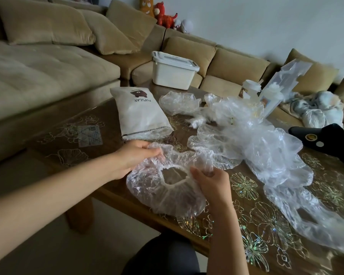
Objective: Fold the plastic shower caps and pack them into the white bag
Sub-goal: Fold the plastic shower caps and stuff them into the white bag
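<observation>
Both hands worked one shower cap at the near edge of the table, low in the view. The left hand pinched the ruffled rim at the cap's eleven o'clock, fingers curled onto the film. The right hand pinched the rim at three o'clock, thumb and fingers closed narrowly on a gather of plastic. Held from two sides like that, the elastic opening faced up and the cap hung spread, its six o'clock part draped past the table edge. This was likely a grip to flatten the cap before a first fold, which did not look begun. The white bag lay flat at twelve o'clock from the left hand, just beyond it, with its drawstring mouth turned toward the person, probably so folded caps could slide straight in. A loose pile of caps sprawled from one to four o'clock, near the right hand, so most of the job seemed ahead. The film looked thin and springy, and a fold would probably need pressing to stay put
</observation>
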Available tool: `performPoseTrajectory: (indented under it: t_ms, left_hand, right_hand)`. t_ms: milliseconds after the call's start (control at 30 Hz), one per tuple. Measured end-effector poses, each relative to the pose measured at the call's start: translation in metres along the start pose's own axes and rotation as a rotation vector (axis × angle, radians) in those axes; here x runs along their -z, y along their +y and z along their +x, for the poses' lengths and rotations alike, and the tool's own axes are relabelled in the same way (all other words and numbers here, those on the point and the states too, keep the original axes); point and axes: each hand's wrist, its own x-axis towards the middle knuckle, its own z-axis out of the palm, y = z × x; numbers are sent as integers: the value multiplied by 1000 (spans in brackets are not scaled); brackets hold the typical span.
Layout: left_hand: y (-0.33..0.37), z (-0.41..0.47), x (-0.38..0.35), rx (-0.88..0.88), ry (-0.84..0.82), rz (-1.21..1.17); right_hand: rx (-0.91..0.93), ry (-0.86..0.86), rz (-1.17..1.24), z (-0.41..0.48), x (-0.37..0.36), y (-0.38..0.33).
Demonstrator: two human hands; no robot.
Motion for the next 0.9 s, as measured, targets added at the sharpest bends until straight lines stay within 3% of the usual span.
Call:
performPoseTrajectory:
  t_ms: [167, 267, 367, 467, 567, 767, 901]
  left_hand:
    - [-6, -2, 5, -58, 13, 54]
    - [-8, -3, 9, -27, 33, 5]
    - [-5, -9, 10, 73, -83, -109]
    - [1, -15, 4, 117, -193, -119]
    - [-3, -12, -7, 26, -4, -8]
    - [-13, -2, -13, -227, 418, 104]
    - [-24, 1, -4, -540, 548, 363]
  right_hand:
    - [-28, -17, -68, 7, 10, 7]
    - [-75, -85, 124, 2, 13, 3]
    - [-90, -211, 241, -1, 13, 2]
    - [-70, -119, 121, 2, 1, 4]
    - [28, 63, -44, 4, -10, 2]
    - [135, 245, -60, 6, -14, -1]
    - [138, 328, -67, 6, -15, 4]
